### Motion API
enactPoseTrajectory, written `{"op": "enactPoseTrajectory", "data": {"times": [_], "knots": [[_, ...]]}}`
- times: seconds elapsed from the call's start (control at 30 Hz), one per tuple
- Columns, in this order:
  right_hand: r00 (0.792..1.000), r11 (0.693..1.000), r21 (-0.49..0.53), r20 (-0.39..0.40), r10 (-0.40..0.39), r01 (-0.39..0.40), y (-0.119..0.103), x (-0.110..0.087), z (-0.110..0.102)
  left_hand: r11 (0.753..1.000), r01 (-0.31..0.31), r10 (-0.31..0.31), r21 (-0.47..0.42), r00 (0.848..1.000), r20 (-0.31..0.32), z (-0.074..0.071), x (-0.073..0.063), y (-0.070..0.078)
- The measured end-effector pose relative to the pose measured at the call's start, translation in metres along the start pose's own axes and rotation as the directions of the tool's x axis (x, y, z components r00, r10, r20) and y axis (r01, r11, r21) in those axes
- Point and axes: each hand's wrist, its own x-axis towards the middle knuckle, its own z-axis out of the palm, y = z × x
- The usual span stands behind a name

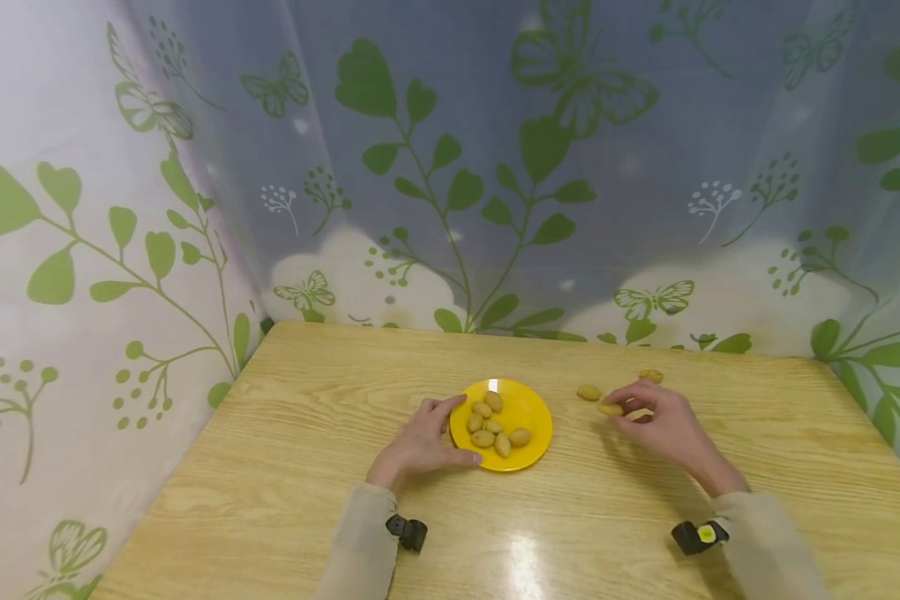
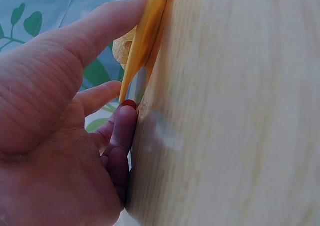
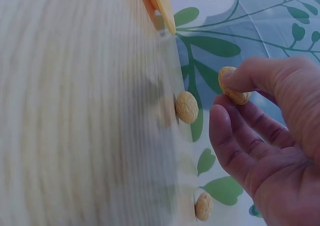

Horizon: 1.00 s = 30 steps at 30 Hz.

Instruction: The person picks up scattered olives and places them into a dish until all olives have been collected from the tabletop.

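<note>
Head view: a leafy cloth (image 1: 487, 283) is hanging well beyond your fingers, and a wood table (image 1: 270, 483) is lying beneath them, looking smooth enough that a round thing could be rolling off if nudged. Your left hand (image 1: 423, 437) is gripping the plate (image 1: 531, 408), thumb resting over the rim, the other fingers spread round and under its edge. Your right hand (image 1: 663, 425) is pinching a nut, thumb against fingertip, the lower fingers reaching out loosely. The plate, just to the right of your left fingers, is probably being light, stiff and a little slick; the rim is offering the best hold, though pressing on one side could be tipping it. Your left band (image 1: 407, 533) and right band (image 1: 699, 536) are sitting behind the fingers, out of their way. The plate nuts (image 1: 483, 439) are clustering just past your left thumb. The held nut (image 3: 235, 86) is showing a wrinkled, hard-looking shell, likely light and firm, so you are wanting a pinch across its middle. The near nut (image 1: 588, 392) is lying just left of your right fingertips; the far nut (image 1: 651, 376) is lying just beyond those knuckles, where they could be brushing it.
</note>
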Motion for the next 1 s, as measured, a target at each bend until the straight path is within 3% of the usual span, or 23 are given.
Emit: {"op": "enactPoseTrajectory", "data": {"times": [1.0], "knots": [[0.998,0.998,0.017,0.008,-0.058,0.058,-0.008,0.000,0.035,1.000,0.011,-0.011,0.004,1.000,-0.004,0.001,0.000,0.000]]}}
